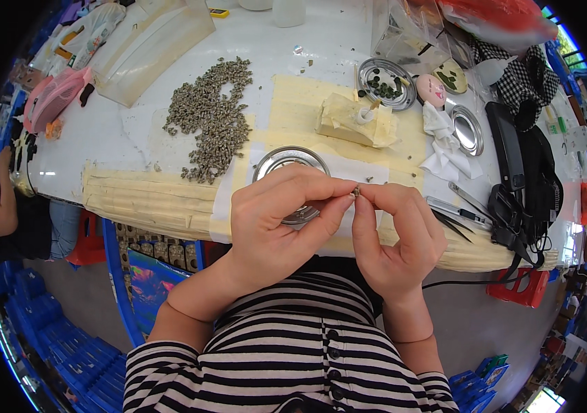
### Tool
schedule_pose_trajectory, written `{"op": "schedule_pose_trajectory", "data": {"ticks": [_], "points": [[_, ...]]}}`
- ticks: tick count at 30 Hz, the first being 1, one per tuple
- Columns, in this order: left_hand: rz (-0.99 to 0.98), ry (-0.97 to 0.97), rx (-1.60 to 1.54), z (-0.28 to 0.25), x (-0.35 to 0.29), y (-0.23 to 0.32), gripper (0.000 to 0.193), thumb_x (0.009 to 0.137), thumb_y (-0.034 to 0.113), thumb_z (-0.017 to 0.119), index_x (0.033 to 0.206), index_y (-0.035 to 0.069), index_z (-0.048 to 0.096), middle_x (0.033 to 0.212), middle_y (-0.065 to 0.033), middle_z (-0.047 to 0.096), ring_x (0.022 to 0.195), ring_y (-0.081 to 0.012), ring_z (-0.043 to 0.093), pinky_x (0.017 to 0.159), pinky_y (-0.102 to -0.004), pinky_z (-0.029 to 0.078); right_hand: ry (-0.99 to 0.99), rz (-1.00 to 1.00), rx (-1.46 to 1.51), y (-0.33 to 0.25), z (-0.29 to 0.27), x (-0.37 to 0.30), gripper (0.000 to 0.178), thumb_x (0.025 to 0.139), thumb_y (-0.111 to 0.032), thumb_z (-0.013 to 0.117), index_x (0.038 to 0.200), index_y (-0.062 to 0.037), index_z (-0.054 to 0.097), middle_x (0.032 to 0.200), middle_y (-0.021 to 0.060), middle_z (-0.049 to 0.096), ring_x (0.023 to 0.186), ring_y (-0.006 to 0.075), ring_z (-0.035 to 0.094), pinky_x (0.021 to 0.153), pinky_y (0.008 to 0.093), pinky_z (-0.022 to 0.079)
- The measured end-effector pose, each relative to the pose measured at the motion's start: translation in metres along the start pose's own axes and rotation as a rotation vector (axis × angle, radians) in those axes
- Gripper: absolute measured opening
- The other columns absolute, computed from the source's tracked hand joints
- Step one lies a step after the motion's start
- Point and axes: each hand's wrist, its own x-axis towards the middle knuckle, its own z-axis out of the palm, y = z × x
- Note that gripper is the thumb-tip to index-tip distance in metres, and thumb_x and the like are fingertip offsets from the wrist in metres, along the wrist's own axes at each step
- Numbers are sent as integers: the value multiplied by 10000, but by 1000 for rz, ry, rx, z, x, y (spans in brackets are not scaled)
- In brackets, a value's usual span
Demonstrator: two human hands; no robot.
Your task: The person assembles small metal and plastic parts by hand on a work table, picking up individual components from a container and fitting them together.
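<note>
A tiny metal piece [356, 191] is pinched between both hands above the front of the table; its exact kind is too small to make out. My left hand [273, 220] closes thumb and forefinger on its left side. From the right, my right hand [400, 237] grips it with thumb and fingertip. Partly hidden behind my left hand lies a round metal dish [292, 153]. A large heap of small metal parts [211, 117] spreads over the table to the left. Beyond my hands sits a block wrapped in cream tape [356, 125].
At the back right, a metal dish [411, 93] holds dark green pieces. Tweezers [455, 224], a cutter knife [462, 210] and crumpled tissue [444, 148] lie right of my hands. A clear plastic bin [149, 48] stands back left. Another person's arm [6, 199] shows far left.
</note>
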Motion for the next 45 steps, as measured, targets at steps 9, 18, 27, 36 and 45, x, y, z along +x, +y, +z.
{"op": "schedule_pose_trajectory", "data": {"ticks": [9, 18, 27, 36, 45], "points": [[-54, 11, -26, 0, -1, 2, 187, 836, -90, 685, 1015, -45, 718, 929, -99, 683, 802, -116, 625, 694, -223, 486, 72, -157, -131, 3, 5, -2, 233, 727, 50, 765, 948, 5, 707, 803, 87, 672, 644, 220, 647, 558, 290, 523], [43, 25, 52, 1, -1, 0, 208, 801, -97, 703, 998, -34, 718, 910, -105, 692, 800, -147, 640, 702, -247, 494, 81, -112, -77, 2, 3, -3, 223, 723, 52, 773, 931, 2, 711, 801, 88, 674, 655, 212, 650, 556, 291, 521], [137, 59, 172, 3, 0, 1, 198, 777, -90, 719, 964, -25, 720, 863, -113, 700, 758, -182, 654, 682, -272, 506, 56, -51, -31, 0, 1, -4, 197, 718, 62, 758, 896, -1, 701, 795, 95, 679, 668, 228, 654, 579, 306, 528], [86, 48, 128, 2, -1, 2, 164, 786, -74, 722, 943, -27, 718, 853, -114, 702, 751, -174, 650, 670, -263, 498, 3, 50, 80, -1, -1, -3, 168, 731, 75, 739, 879, 15, 686, 789, 108, 689, 672, 237, 656, 605, 309, 527], [-32, 15, -24, 1, -4, 2, 133, 836, -69, 695, 965, -41, 709, 915, -104, 691, 777, -118, 626, 672, -228, 491, -4, 52, 75, -2, -1, -2, 163, 728, 80, 742, 863, 16, 679, 781, 106, 686, 665, 234, 654, 603, 305, 525]]}}
